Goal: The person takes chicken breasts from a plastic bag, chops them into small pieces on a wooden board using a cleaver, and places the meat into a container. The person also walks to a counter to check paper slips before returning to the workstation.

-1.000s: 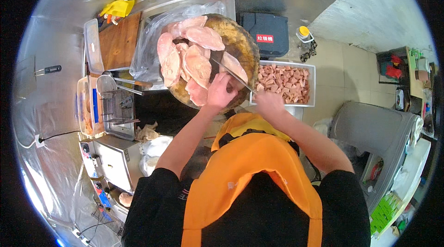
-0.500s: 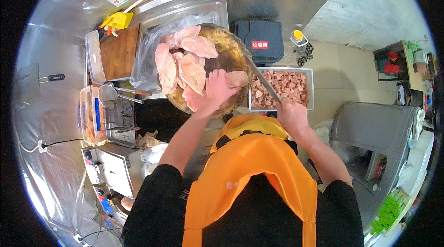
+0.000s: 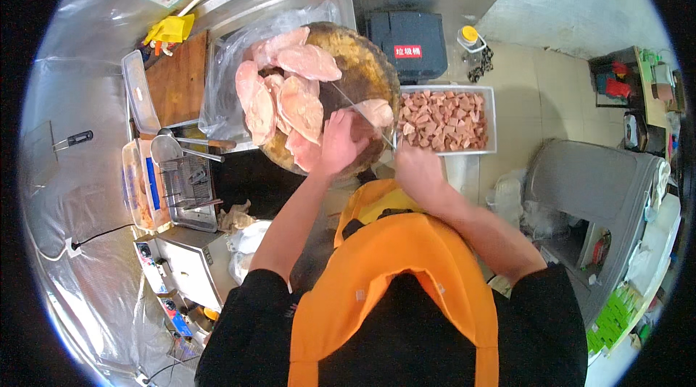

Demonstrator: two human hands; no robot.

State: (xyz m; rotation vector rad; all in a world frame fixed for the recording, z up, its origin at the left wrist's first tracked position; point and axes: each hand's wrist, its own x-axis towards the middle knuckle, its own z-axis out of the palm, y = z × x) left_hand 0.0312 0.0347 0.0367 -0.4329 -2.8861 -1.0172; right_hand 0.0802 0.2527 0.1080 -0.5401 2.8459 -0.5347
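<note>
Pale pink raw meat pieces (image 3: 299, 110), looking like chicken breasts, are heaped on the left of a round wooden chopping block (image 3: 348, 43). At the block's right side lies a single chicken breast (image 3: 376, 110). My left hand (image 3: 341, 142) holds its near end, fingers and thumb closed about it. With my right hand (image 3: 420, 173) I grip a long knife; the handle is hidden in the fist. The knife's thin blade (image 3: 355, 106) slants across the chicken breast, close to my left fingers. Touching the block's right is a white tray (image 3: 494, 122) of diced meat (image 3: 442, 120).
Behind the tray stands a black bin (image 3: 407, 43), with a yellow-lidded jar (image 3: 470, 35) to its right. Clear plastic (image 3: 221, 93) lies left of the block, beside a brown board (image 3: 177, 82). A skimmer (image 3: 167, 149) and wire baskets sit further left.
My right hand has moved left and brought the knife from the gap beside the tray onto the chicken breast. My left hand stays on the meat. The whole view has shifted slightly.
</note>
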